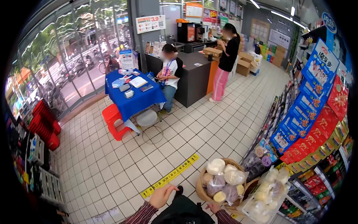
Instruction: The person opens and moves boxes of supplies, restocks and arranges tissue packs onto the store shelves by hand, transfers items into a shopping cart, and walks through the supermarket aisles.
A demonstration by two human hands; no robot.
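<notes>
My left hand (163, 196) is held out in front of my body, above the tiled floor. Its fingers are loosely bent and apart, with nothing visible in them. Low beside the wicker basket (201, 190) is my right hand (213, 207), partly seen, fingers slightly spread and holding nothing that I can see; whether it touches the basket I cannot tell. Round bagged items (216, 184), white, purple and yellowish, fill the basket. Just right of it, a clear plastic tray (250, 205) holds more pale, wrapped items.
A packed snack shelf (306, 123) lines the right side. Ahead stand a blue-covered table (128, 102), a red stool (112, 118) and a grey stool (147, 118). One person sits by the counter (192, 84); another stands there. Red baskets (43, 125) are stacked left.
</notes>
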